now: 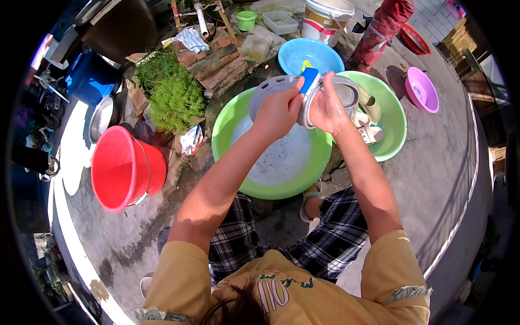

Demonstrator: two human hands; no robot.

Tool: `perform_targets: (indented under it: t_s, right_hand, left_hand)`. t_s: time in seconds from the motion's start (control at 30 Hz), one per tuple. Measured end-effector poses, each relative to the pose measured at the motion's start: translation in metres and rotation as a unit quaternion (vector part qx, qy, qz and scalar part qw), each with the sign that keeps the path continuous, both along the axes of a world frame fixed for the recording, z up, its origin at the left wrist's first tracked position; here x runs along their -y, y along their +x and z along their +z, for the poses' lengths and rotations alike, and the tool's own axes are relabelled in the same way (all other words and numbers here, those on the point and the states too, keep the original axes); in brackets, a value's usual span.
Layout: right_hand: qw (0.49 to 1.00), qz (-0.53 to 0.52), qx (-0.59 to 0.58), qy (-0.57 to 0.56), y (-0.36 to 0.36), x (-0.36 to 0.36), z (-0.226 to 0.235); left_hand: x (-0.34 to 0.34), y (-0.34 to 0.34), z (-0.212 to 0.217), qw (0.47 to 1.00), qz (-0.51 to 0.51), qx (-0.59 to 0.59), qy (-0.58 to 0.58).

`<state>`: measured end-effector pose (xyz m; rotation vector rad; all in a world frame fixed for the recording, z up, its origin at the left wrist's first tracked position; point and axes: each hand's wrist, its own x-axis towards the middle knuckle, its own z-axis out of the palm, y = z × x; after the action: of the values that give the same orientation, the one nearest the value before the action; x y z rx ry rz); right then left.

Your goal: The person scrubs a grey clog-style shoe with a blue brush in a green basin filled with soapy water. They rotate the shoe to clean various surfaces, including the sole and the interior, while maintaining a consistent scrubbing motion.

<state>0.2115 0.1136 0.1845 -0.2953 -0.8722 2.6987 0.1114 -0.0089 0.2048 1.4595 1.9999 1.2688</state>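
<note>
My left hand (280,110) is closed around a small blue brush (310,81) with white bristles. The bristles lie against a grey clog (269,86) that has holes in its upper. My right hand (328,110), fingers partly hidden behind the shoe, grips that clog from the right side. Both hands are above a large green basin (231,179) of foamy water (281,157). A second, lighter green basin (398,135) beside it has several shoes inside, including an olive shoe (369,104) and a pale clog (370,134).
A red bucket (114,168) stands on the left, near a plant (173,97) and stacked bricks (219,62). Beyond the basins are a blue basin (303,51), a white pail (326,21) and a red wrapped post (382,32). A pink basin (422,89) sits right.
</note>
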Motion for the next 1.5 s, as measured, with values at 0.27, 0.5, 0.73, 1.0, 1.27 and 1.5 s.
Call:
perform_targets:
  t_s: [0.27,0.5,0.73,1.0,1.27,1.5]
  right_hand:
    - [0.989,-0.121,-0.046,0.076,0.01,-0.02,0.028]
    - [0.985,-0.13,0.031,0.107,0.002,-0.003,0.024]
    - [0.985,-0.063,0.045,0.157,0.007,-0.006,0.026]
    - [0.962,0.035,0.06,0.264,0.006,0.024,0.013]
    - [0.907,0.003,0.135,0.399,0.015,0.017,0.015]
    - [0.811,0.08,0.279,0.508,-0.001,0.028,0.014]
  left_hand:
    - [0.007,0.033,-0.01,0.981,0.037,-0.162,0.098]
    - [-0.002,0.043,-0.006,0.97,0.076,-0.204,0.107]
    - [-0.001,0.016,-0.006,0.975,0.045,-0.199,0.085]
    - [-0.003,-0.008,0.014,0.991,-0.054,-0.078,0.097]
    - [0.022,-0.03,0.022,0.991,-0.137,-0.008,-0.002]
    - [0.013,-0.032,0.014,0.993,-0.102,-0.028,0.046]
